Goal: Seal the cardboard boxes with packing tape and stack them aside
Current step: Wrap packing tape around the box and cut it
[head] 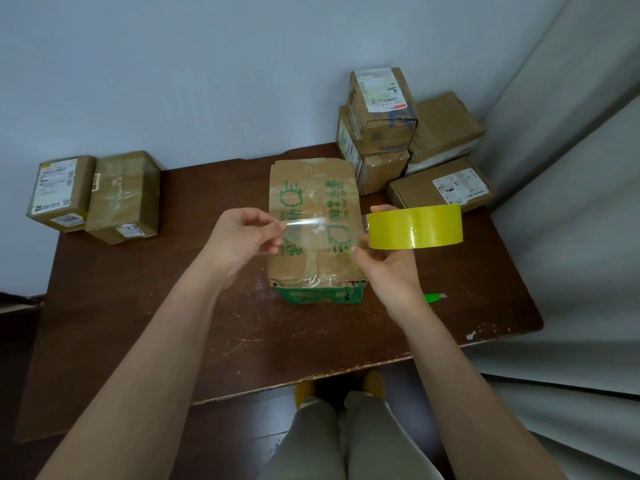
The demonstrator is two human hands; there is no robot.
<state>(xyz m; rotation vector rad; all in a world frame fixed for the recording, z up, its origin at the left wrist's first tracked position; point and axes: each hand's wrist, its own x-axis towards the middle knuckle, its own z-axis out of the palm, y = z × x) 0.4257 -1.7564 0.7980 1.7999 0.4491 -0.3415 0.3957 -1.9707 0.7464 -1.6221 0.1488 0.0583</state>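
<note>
Item, nearest: grey trouser legs and yellow shoes (373, 382) of the person, standing at the near edge of a scuffed brown table (173, 306). Item: left hand (242, 239), finger and thumb pinching the free end of a clear tape strip (311, 230); right hand (384, 268) gripping the yellow tape roll (415, 226) from below. The strip was drawn taut between the two hands, crosswise above the box, seemingly so it could be lowered flat over the top seam. Item: cardboard box (313, 216), centre of the table beneath the strip, flaps closed, clear tape already along its length; green printed characters on top, not legible; green band on its near face. Item: green utility knife (434, 297), on the table just right of the right wrist, probably kept within reach for cutting the strip. Item, far left: two taped boxes (93, 195) side by side at the table's corner, one with a sticker reading "1006". Item, far right: pile of boxes (398, 133) against the wall, several with white shipping labels, the print too small to read; which group was the finished stack could not be told.
</note>
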